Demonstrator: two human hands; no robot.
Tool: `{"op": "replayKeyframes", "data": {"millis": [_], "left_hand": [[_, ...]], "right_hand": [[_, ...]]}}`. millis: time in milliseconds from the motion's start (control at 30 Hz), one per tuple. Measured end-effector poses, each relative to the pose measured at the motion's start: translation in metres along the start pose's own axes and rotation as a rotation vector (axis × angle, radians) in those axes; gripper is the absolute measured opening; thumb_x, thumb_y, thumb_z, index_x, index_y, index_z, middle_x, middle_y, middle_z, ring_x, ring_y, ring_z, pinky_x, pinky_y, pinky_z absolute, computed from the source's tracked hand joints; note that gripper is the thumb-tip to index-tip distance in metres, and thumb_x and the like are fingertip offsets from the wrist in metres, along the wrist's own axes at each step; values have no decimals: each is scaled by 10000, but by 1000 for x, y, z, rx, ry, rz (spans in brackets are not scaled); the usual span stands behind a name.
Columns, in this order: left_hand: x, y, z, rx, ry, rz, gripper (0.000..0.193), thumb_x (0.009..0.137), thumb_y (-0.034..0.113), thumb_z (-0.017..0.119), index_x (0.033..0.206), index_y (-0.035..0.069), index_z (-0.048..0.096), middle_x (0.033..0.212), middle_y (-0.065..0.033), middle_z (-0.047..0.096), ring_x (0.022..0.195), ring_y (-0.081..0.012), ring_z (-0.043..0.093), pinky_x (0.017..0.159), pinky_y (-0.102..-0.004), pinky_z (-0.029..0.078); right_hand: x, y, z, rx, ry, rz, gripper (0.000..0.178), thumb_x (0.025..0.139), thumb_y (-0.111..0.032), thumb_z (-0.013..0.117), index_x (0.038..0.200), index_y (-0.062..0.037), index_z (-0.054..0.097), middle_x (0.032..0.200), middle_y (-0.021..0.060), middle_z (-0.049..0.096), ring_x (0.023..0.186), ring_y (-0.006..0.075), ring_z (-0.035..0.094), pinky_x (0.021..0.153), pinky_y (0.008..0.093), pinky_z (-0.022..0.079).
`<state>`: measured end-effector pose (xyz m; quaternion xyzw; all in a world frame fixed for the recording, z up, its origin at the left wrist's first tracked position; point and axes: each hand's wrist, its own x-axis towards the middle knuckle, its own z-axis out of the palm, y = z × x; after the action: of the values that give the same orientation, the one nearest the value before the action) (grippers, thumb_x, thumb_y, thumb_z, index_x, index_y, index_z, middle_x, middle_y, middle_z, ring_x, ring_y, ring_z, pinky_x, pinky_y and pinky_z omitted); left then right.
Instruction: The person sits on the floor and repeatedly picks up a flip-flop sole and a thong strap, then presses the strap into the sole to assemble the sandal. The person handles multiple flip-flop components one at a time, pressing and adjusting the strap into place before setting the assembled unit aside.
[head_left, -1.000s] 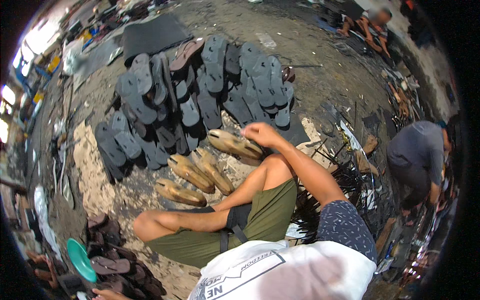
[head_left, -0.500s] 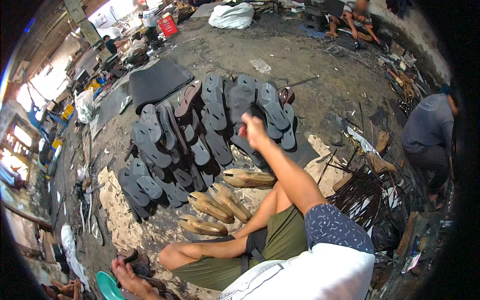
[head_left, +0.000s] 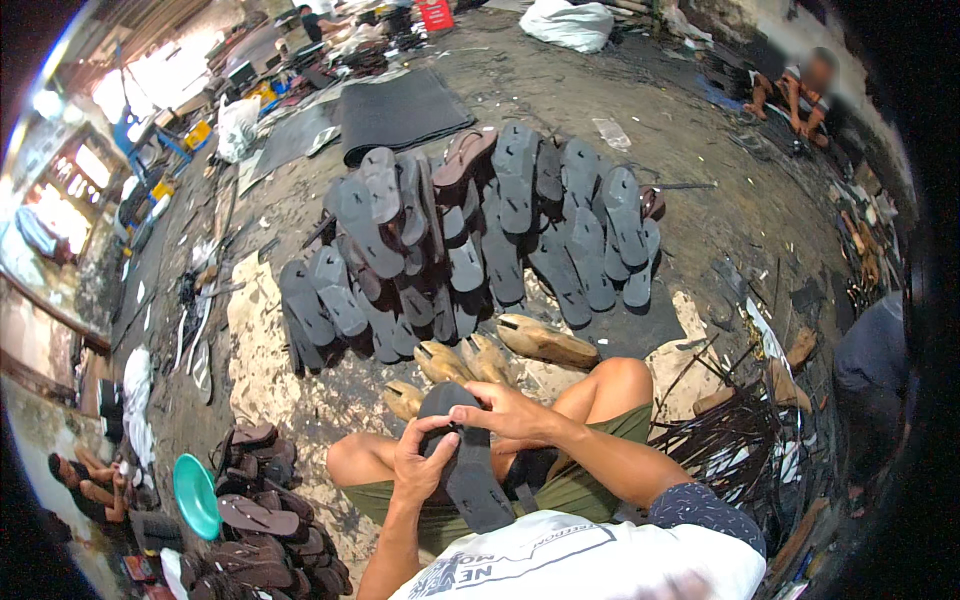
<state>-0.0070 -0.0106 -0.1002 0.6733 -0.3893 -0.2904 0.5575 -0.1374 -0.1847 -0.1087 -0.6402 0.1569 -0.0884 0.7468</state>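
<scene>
Over my crossed legs I hold a dark grey sandal sole, tilted so its far end points away from me. My left hand grips its left edge near the far end, thumb on the upper face. My right hand closes round the far right side, its thumb close to the left one. Just beyond the hands lie several wooden shoe lasts, the nearest ones partly hidden by the sole. Farther out spreads a heap of grey sandal soles with slots cut in them.
At my left are a pile of brown sandals and a green basin. Thin dark strips lie at my right. Black sheets rest beyond the heap. Other people sit or bend at the far right, right edge and lower left.
My right hand has come back from the sole heap to my lap with a sole. My left hand has moved from beside the basin onto the same sole. The view has shifted.
</scene>
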Motion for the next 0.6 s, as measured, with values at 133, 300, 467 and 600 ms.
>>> {"op": "replayKeyframes", "data": {"millis": [133,300,467,600], "left_hand": [[-7,17,-16,78,48,101,265,841,76,835,1050,51,674,986,-36,631,907,-141,611,853,-281,485],[-18,21,-9,99,239,8,347,915,85,732,1221,48,573,1163,-81,607,1104,-201,574,1010,-343,447],[-28,8,0,-461,228,-177,633,966,115,669,1514,66,356,1331,-81,521,1241,-205,495,1080,-372,403],[-31,17,2,-31,196,-192,998,949,286,730,1632,87,31,1494,-148,396,1335,-254,450,1127,-414,396]], "right_hand": [[2,-10,13,55,-156,5,383,1002,-276,697,1220,28,612,1046,10,653,955,75,571,808,266,501],[-3,1,39,118,-34,-74,324,994,-202,671,1207,37,626,1042,47,671,943,115,599,843,303,516],[-21,-6,42,7,50,-77,303,968,-217,689,1144,25,643,889,77,682,796,104,613,701,313,524],[-9,1,37,41,361,-23,296,966,-273,690,1063,2,638,840,84,699,751,124,645,668,310,526]]}}
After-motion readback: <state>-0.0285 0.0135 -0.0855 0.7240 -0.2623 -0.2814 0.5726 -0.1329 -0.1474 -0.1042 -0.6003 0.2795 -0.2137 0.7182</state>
